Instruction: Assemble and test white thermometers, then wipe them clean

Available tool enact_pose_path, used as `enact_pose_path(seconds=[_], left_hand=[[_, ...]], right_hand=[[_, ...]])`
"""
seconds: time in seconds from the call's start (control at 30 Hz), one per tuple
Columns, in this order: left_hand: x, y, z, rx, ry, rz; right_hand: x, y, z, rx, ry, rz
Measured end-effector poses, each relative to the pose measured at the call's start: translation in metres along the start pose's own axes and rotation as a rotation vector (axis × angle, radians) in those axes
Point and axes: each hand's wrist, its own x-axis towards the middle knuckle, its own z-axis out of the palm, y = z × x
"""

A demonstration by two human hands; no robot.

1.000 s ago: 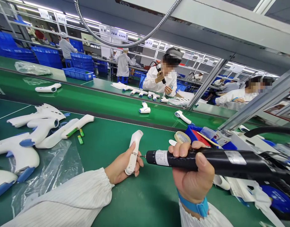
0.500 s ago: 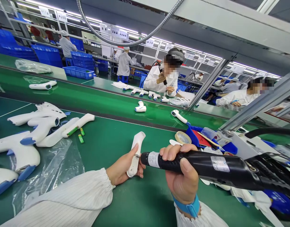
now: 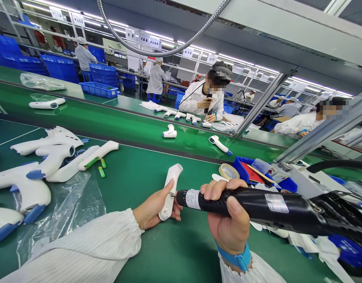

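Note:
My left hand [image 3: 153, 208] is closed around a white handheld thermometer [image 3: 170, 184], thumb on top, holding it slanted over the green bench. Its underside is hidden by the fingers. My right hand [image 3: 228, 212] grips a black electric screwdriver [image 3: 257, 204] lying almost level, its nose pointing left. The thin bit meets the thermometer near my left thumb; whether a screw sits under it cannot be made out. To the left lie several white thermometers [image 3: 61, 157] with blue parts, and green batteries [image 3: 101, 172] beside them.
Beyond the bench runs a green conveyor [image 3: 124, 127] carrying a few thermometers [image 3: 219, 145]. At right stand a blue tray [image 3: 242, 171] and a tape roll [image 3: 228, 171]. Clear plastic bags [image 3: 71, 208] lie at left. Across the belt, a co-worker [image 3: 195, 98] holds a screwdriver.
Thermometers on the conveyor have shifted left. My hands, the thermometer and the screwdriver keep nearly the same pose. The co-worker opposite has lowered the screwdriver hand slightly.

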Motion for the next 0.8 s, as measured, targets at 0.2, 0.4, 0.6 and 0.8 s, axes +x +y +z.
enact_pose_path(seconds=[0.2,0.4,0.6,0.8], left_hand=[[0.001,-0.001,-0.001,0.003,-0.007,-0.003],[0.0,-0.003,-0.001,0.026,-0.01,-0.004],[-0.001,-0.002,0.0,0.009,-0.013,-0.025],[-0.001,-0.004,0.0,0.01,-0.016,-0.022]], right_hand=[[0.0,0.0,0.0,0.0,-0.002,-0.006],[0.0,0.002,0.0,0.008,-0.04,-0.013],[-0.001,0.007,0.002,0.004,-0.044,-0.02],[-0.002,0.01,0.003,-0.001,-0.025,-0.011]])
